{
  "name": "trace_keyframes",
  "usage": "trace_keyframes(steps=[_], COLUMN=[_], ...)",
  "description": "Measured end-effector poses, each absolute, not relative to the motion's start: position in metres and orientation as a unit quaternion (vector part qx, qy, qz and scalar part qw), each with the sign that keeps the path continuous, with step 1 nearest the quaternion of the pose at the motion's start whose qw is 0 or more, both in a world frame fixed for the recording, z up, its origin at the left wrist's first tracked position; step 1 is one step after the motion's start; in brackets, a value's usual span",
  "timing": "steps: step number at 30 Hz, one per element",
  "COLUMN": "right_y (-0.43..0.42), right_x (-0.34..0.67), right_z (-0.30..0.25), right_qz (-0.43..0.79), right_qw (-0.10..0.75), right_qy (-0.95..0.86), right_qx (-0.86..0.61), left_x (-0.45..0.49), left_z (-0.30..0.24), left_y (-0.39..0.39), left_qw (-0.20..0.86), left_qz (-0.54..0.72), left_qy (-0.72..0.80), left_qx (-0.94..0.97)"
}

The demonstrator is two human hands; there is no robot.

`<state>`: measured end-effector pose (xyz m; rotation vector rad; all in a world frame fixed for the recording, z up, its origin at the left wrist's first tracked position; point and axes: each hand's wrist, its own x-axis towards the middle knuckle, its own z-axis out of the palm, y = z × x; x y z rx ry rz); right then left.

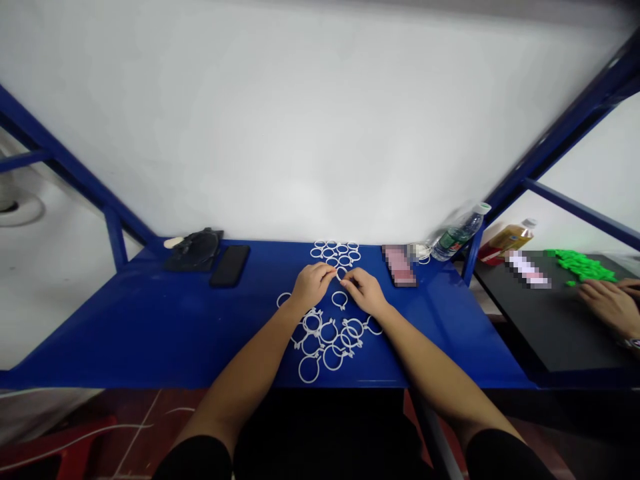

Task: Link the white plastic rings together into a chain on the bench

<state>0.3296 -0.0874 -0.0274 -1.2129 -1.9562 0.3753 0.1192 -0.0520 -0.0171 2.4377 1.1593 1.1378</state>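
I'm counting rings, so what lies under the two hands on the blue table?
Loose white rings lie on the blue table, showing beside and between the left hand and right hand. Any rings directly under the palms are covered and cannot be counted.

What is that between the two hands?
A small white ring, pinched by the left hand and the right hand over the table; the head view shows it.

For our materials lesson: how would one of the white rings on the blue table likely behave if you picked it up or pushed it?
A white ring looks thin and hollow, so probably very light. Lying flat on the smooth blue table, it would likely slide, not roll. Its small tabs may snag neighbouring rings.
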Motion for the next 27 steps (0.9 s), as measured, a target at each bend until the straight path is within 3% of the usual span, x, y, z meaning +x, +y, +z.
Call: trace_keyframes(steps=[4,11,16,27], right_y=[-0.082,-0.081,-0.082,-0.088], right_x=[0.333,0.334,0.334,0.339], right_z=[-0.031,-0.03,-0.029,-0.018], right_qz=[0.174,0.164,0.18,0.225], right_qw=[0.414,0.364,0.33,0.25], right_qy=[-0.739,-0.79,-0.803,-0.852], right_qx=[-0.502,-0.466,-0.464,-0.401], left_x=[0.111,0.093,0.092,0.098], left_z=[-0.015,-0.011,-0.022,-0.018], left_y=[-0.045,-0.033,-0.03,-0.034], left_qw=[0.069,0.026,0.034,0.093], left_qz=[0.384,0.315,0.211,0.161], left_qy=[0.41,0.556,0.582,0.549], left_qx=[0.825,0.769,0.785,0.815])
